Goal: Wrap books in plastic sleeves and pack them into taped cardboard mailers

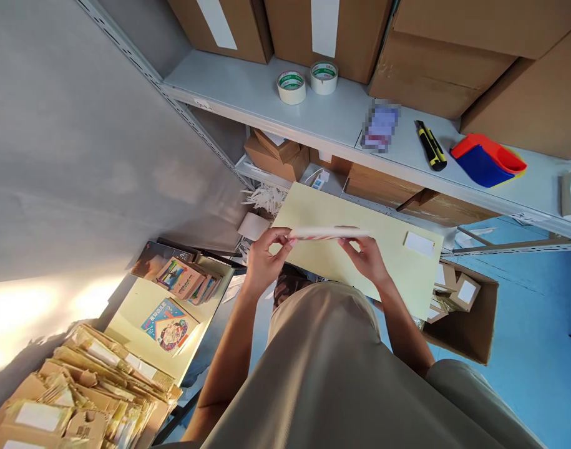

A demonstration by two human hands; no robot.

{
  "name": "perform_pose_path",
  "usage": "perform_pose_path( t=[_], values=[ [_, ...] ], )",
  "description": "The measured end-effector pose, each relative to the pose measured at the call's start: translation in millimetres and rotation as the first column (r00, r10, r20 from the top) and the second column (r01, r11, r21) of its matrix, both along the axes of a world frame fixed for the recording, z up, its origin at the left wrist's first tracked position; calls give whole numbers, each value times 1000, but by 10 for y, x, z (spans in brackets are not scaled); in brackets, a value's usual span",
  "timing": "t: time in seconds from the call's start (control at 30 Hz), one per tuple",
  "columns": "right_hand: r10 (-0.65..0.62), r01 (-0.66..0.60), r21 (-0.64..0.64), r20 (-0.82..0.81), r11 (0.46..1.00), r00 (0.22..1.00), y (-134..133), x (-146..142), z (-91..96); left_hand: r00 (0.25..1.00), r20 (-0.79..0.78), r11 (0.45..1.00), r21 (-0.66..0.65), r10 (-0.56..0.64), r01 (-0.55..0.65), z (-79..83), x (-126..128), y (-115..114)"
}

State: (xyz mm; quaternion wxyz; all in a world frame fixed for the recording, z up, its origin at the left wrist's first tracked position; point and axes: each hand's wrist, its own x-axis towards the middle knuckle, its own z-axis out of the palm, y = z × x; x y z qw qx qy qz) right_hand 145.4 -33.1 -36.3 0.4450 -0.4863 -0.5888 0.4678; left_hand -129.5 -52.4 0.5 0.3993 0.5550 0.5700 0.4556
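Both of my hands hold a thin pale book level above the yellow tabletop. It is seen almost edge-on, with reddish marks along its lower edge, so its cover is hidden. My left hand pinches the left end between thumb and fingers. At the other end, my right hand grips it the same way, fingers behind and thumb in front. A white label or slip lies on the right part of the tabletop.
A grey shelf ahead carries tape rolls, a utility knife, a red-and-blue holder and cartons. Books lie on a side table at left, near flattened cardboard. An open carton stands at right.
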Motion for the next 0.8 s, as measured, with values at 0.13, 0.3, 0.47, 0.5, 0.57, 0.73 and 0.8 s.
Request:
perform_pose_path(
  t=[0.13, 0.3, 0.47, 0.5, 0.57, 0.73, 0.8],
  values=[
    [1, 7, 263, -28, 965, 1000, 9, 6, 170, 998, -55, 975, 220, 28, -15, 49, 22, -9],
    [27, -4, 420, -47, 908, 999, 57, 2, 198, 995, -53, 936, 348, 81, -58, 8, 54, -50],
    [11, 18, 326, -87, 945, 996, -10, 2, 184, 997, 33, 960, 267, 75, -81, 37, 25, -92],
    [5, 30, 295, -117, 955, 993, -29, -1, 174, 997, 47, 964, 253, 67, -76, 50, 16, -96],
    [0, 42, 251, -167, 967, 986, -58, -8, 146, 998, 52, 965, 255, 45, -57, 76, -3, -101],
    [-117, 134, 184, -98, 974, 988, -55, 22, 121, 999, -5, 973, 225, 46, -44, 126, -72, -103],
    [-106, 115, 118, -84, 986, 991, -34, 52, 164, 1000, -10, 990, 137, 23, -22, 143, -113, -96]
  ],
)
